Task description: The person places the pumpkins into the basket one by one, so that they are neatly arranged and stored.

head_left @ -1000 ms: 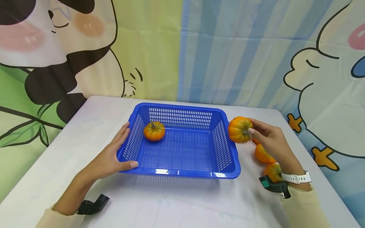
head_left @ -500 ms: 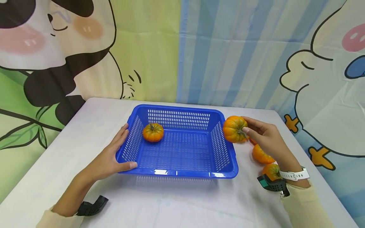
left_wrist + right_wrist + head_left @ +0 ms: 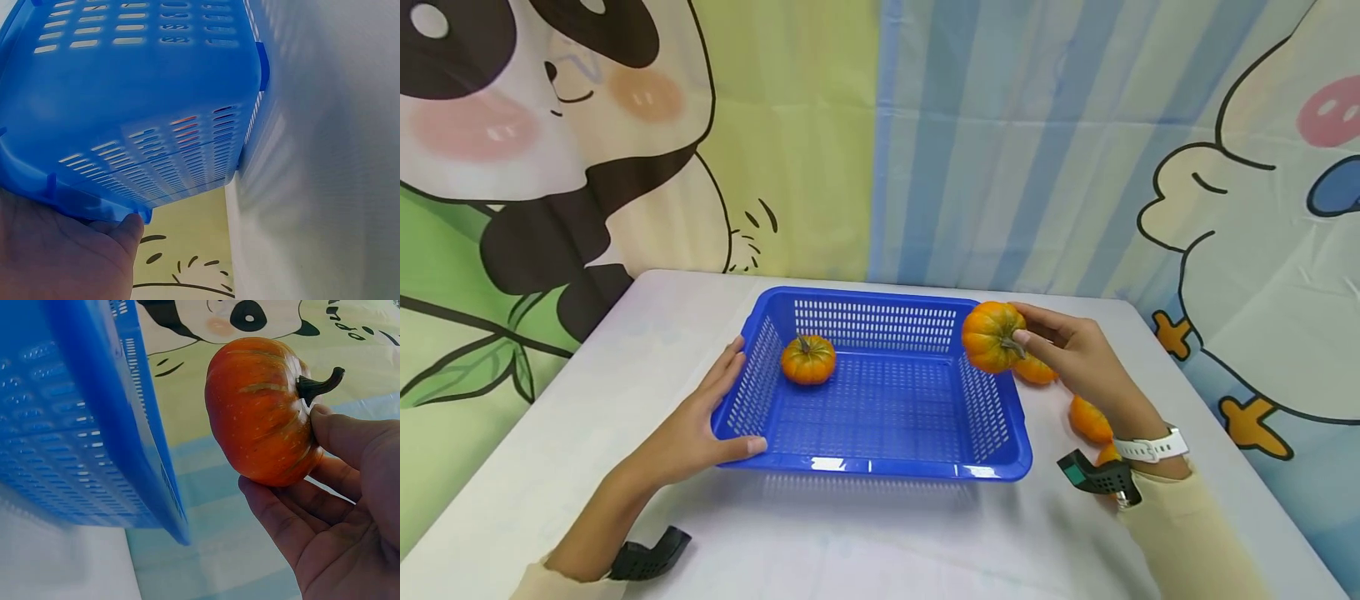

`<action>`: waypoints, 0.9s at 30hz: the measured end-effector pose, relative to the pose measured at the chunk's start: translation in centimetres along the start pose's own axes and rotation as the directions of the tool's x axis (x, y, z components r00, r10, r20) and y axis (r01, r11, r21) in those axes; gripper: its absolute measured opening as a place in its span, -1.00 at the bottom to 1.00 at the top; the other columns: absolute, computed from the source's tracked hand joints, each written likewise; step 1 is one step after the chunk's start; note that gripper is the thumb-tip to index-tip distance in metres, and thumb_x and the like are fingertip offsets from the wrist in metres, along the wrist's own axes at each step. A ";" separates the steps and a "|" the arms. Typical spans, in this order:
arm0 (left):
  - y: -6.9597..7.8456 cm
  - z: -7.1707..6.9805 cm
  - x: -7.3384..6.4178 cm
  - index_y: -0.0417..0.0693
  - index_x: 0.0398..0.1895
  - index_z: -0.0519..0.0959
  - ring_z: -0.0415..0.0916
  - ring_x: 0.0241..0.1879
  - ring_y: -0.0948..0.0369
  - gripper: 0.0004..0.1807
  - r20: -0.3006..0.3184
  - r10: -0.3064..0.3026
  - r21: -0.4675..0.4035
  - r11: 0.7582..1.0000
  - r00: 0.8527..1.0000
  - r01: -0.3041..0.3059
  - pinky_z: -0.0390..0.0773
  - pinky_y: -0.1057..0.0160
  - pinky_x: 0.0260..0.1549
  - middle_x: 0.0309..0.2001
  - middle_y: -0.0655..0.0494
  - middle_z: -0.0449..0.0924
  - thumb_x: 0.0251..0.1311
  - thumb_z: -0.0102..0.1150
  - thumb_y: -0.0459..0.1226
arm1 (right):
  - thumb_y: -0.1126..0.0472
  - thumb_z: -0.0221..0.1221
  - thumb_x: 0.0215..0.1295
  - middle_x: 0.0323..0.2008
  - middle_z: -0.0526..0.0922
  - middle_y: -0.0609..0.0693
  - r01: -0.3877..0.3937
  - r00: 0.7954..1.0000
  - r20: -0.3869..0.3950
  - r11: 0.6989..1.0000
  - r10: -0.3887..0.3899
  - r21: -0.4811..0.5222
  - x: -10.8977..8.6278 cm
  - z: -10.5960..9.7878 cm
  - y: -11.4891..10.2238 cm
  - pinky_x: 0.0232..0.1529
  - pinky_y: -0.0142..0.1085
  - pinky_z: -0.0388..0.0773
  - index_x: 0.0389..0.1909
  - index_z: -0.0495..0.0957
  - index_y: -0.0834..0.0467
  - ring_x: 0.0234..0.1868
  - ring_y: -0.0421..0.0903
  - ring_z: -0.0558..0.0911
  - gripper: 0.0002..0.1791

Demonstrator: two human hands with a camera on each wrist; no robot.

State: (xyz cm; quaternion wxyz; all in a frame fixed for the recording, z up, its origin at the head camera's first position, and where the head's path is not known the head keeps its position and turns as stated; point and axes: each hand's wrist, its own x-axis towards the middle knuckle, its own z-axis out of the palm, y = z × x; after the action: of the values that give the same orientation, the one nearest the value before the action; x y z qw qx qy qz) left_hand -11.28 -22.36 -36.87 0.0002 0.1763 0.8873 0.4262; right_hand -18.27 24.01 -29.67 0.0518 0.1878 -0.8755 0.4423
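A blue plastic basket [image 3: 880, 408] with slotted walls stands on the white-covered table. One small orange pumpkin [image 3: 808, 360] sits inside it, by the left wall. At the basket's left side my left hand [image 3: 700, 425] grips the rim, thumb over the near edge and fingers along the outside. My right hand [image 3: 1075, 354] holds another small pumpkin [image 3: 992, 337] above the right rim. In the right wrist view the thumb presses this pumpkin [image 3: 259, 412] beside its dark stem, and the fingers support it from below.
To the right of the basket lie a pumpkin [image 3: 1034, 370], a second pumpkin [image 3: 1088, 419] and a third pumpkin [image 3: 1107, 453] partly hidden by the right wrist. A patterned cartoon curtain [image 3: 970, 150] hangs behind the table [image 3: 820, 550].
My right hand has moved left with its pumpkin, from beside the basket to over its right rim. The left hand and the pumpkin inside the basket stay put.
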 end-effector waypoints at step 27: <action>0.1 -0.1 0.2 -0.03 0.57 -0.19 -0.37 0.50 -0.09 0.20 0.009 -0.001 -0.008 1.000 1.000 0.001 -0.03 -0.47 0.19 0.56 0.21 -0.43 0.00 0.42 -0.03 | 0.04 0.19 0.37 0.16 0.56 0.09 0.033 0.995 0.095 0.997 -0.039 0.063 4.0 1.8 -2.0 -0.01 -0.29 0.58 0.30 0.45 0.17 0.09 -0.01 0.60 -0.46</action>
State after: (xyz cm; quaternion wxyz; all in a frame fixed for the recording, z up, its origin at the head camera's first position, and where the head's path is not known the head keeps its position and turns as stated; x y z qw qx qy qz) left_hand -11.43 -22.32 -36.73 0.0052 0.1776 0.8858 0.4287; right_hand -21.12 20.34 -28.23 0.0119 0.2263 -0.8593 0.4584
